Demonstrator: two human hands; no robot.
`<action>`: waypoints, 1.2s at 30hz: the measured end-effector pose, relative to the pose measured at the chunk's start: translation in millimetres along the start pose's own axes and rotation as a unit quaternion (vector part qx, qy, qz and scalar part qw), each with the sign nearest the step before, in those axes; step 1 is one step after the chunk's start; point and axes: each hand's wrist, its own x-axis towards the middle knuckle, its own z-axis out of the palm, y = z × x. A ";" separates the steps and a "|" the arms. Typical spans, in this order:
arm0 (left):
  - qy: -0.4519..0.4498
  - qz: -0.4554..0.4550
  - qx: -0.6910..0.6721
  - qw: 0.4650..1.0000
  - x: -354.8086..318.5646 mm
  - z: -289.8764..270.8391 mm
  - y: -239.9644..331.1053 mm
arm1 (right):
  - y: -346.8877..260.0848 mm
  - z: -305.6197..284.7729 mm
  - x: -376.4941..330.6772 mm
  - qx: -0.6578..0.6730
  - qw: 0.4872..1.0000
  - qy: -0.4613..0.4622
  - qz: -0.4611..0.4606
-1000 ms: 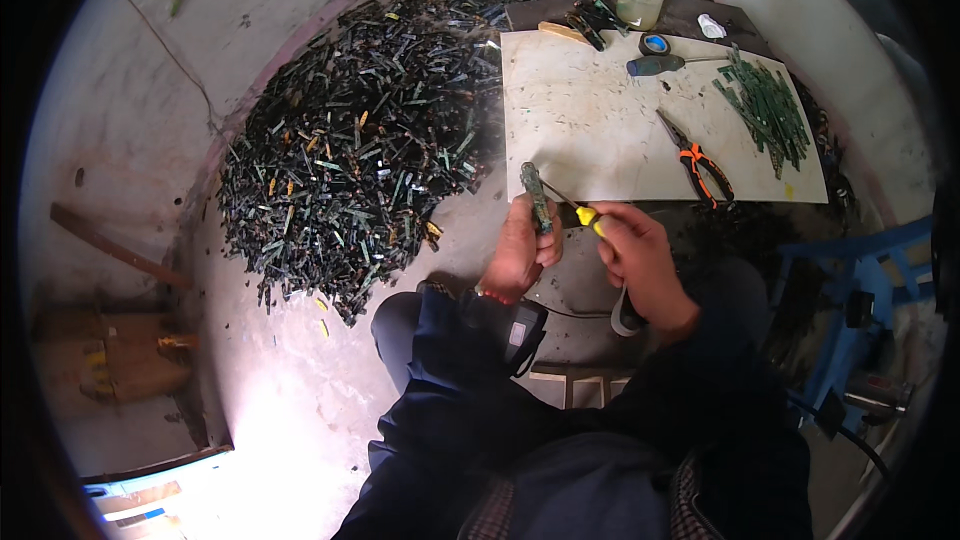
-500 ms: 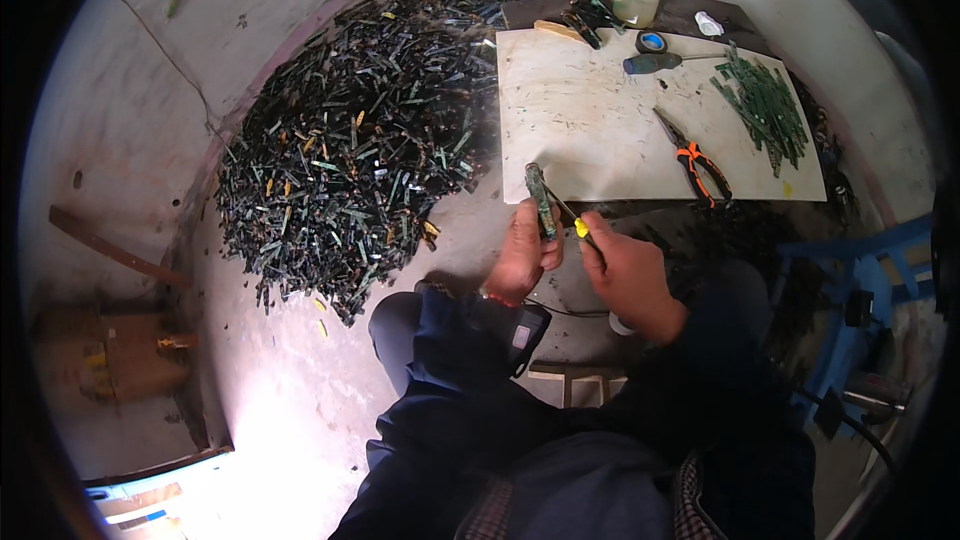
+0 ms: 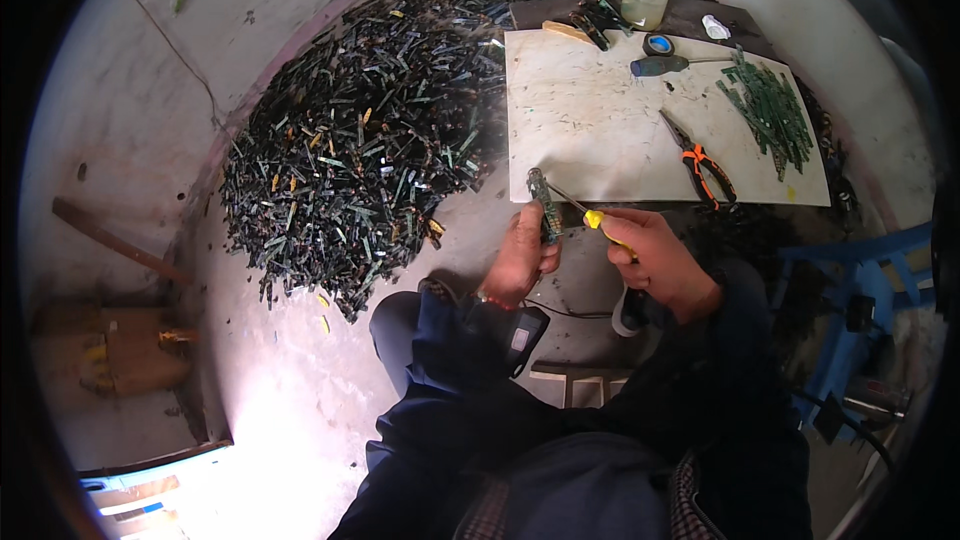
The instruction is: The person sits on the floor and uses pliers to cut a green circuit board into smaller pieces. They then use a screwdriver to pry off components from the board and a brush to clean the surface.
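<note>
My left hand [image 3: 521, 258] is closed around a narrow green circuit board strip [image 3: 544, 202], which stands up from the fingers near the front edge of the white board. My right hand [image 3: 658, 258] grips a screwdriver [image 3: 596, 220] with a yellow and black handle. Its metal shaft slants up and left, and the tip reaches the upper part of the strip; whether it touches cannot be made out. Beyond the hands, pliers [image 3: 702, 165] with orange and black handles lie on the white board [image 3: 590, 120], jaws apart from both hands.
A large heap of dark strips [image 3: 350, 160] covers the floor at left. On the white board lie green strips [image 3: 770, 115], a second screwdriver [image 3: 660, 66] and a tape roll [image 3: 657, 45]. Behind stands a plastic cup [image 3: 646, 0]. A blue frame [image 3: 850, 310] is at right.
My right hand has moved right and slightly down, and the screwdriver now lies at a flatter slant. The left hand keeps the strip in nearly the same place.
</note>
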 end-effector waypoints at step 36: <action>-0.024 -0.057 -0.140 0.988 -16.0 3.5 25.7 | -12.4 3.9 -4.1 -0.011 0.999 0.017 0.025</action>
